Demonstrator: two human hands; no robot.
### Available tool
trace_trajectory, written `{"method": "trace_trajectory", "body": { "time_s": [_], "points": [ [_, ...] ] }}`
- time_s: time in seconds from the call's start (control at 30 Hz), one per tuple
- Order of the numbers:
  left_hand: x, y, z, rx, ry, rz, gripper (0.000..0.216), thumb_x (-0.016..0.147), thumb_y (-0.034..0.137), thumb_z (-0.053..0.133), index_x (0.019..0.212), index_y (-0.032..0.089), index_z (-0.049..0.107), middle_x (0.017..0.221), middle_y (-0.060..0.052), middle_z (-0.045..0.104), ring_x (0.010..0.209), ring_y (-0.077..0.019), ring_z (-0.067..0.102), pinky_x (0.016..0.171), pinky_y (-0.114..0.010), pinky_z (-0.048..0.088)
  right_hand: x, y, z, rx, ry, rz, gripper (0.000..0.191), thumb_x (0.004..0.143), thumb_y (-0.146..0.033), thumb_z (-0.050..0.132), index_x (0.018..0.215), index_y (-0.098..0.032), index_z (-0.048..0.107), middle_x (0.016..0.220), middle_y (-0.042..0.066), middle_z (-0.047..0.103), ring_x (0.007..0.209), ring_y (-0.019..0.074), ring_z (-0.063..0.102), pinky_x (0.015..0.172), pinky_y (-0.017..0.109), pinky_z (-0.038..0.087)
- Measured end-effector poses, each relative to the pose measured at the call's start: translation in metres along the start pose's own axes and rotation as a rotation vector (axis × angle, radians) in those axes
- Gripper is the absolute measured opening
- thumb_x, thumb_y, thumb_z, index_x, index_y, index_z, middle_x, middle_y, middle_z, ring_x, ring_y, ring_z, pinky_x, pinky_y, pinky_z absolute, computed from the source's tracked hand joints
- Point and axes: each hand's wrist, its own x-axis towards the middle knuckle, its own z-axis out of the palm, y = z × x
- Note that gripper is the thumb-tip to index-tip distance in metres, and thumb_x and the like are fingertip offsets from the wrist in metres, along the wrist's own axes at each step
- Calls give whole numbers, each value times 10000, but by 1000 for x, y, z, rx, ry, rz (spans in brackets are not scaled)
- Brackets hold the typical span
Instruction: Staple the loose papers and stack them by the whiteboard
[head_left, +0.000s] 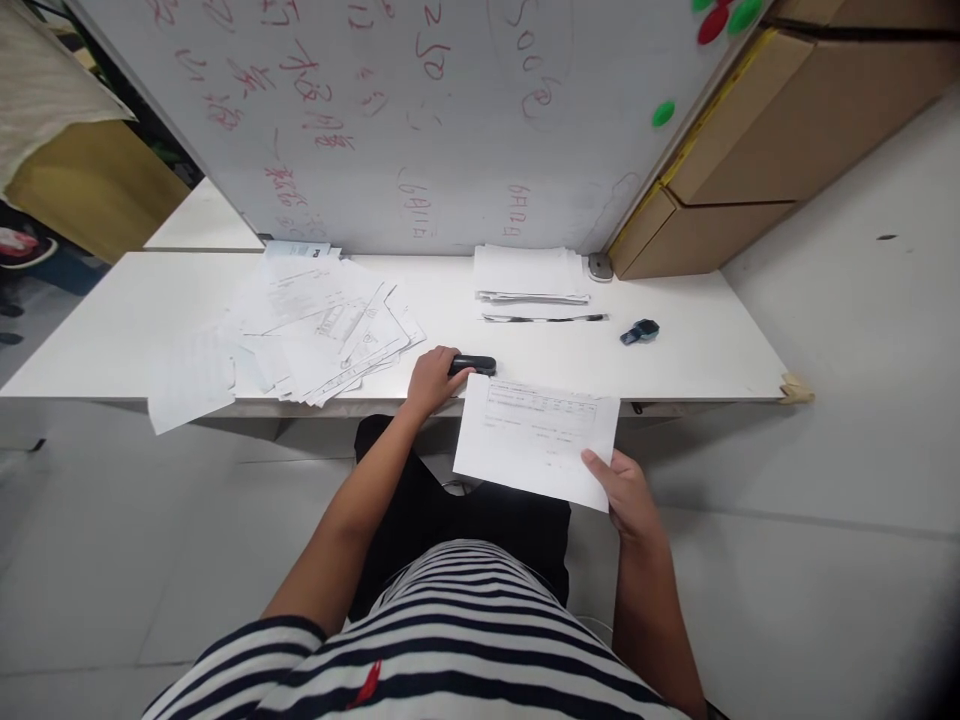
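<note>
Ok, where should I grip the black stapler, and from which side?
Probably the left end of the stapler, coming from the left, where your left hand is: it's long, narrow and lies left to right near the front edge of the desk, so its right end stays exposed.

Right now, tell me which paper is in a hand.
The printed paper, held by the right hand; the scattered pile on the person's left and neat stack by the whiteboard lie on the table.
</note>
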Motion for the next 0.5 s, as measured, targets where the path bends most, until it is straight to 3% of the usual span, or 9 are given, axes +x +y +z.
{"method": "trace_trajectory", "body": {
  "time_s": [0.3,0.4,0.5],
  "points": [
    [0,4,-2,1,-1,-13,348,879,488,514,1079,206,552,981,-80,604,941,-248,555,804,-362,408,14,8,4,54,57,-27,443,679,-418,778,1015,-141,703,999,112,727,913,279,684,816,416,555],
    [-1,3,-1,-10,5,-28,371,881,505,503,1099,208,546,993,-78,603,941,-247,555,796,-359,414,41,2,17,155,248,-248,477,705,-398,756,1091,-132,666,1077,101,704,1009,256,654,926,422,510],
    [1,-1,1,-44,12,-45,350,888,467,509,1125,211,536,1003,-74,605,942,-243,558,799,-355,418,89,-18,29,196,415,-522,474,768,-387,689,1159,-128,621,1148,87,670,1073,214,622,1011,396,449]
  ]
}}
